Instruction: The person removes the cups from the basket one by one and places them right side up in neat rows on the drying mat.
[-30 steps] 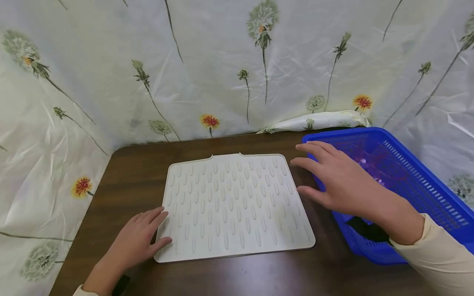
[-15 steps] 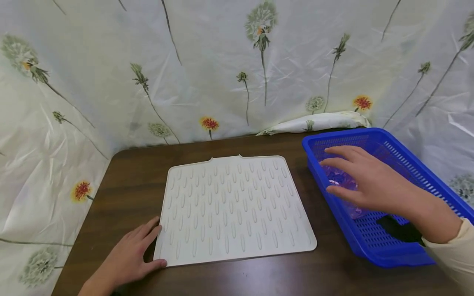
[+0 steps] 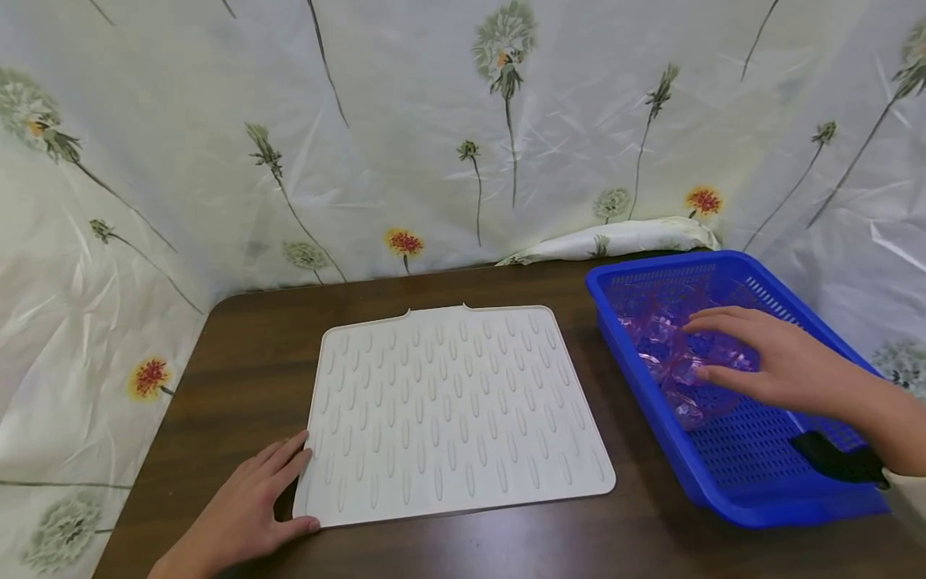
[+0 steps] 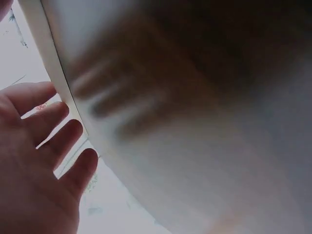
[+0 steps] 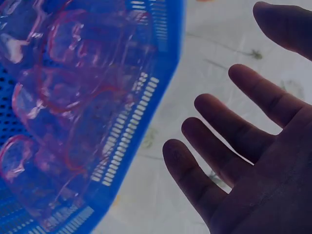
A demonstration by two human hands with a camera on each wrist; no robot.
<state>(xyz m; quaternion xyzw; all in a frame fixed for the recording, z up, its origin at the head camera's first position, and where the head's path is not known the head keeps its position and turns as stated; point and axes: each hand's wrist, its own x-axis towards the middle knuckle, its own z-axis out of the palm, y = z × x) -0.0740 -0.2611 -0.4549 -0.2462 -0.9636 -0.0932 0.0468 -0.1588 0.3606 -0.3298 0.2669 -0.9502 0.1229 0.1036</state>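
Observation:
A white mat with rows of raised oval ridges lies on the brown table. At its near left corner rests my left hand, fingertips along the left edge and thumb at the corner. In the left wrist view the fingers of that hand are spread beside the table's edge. Over the blue basket hovers my right hand, fingers extended and holding nothing. Below it, several clear pink plastic cups lie in the basket's left part. The right wrist view shows these cups beside my spread fingers.
A black-handled utensil lies in the basket's near right part, partly hidden by my right wrist. Flower-printed white cloth hangs behind and beside the table. A rolled fold of it rests on the back edge.
My right hand has moved rightward from the mat's right edge to over the basket, uncovering the pink cups. My left hand has slid slightly down to the mat's near left corner.

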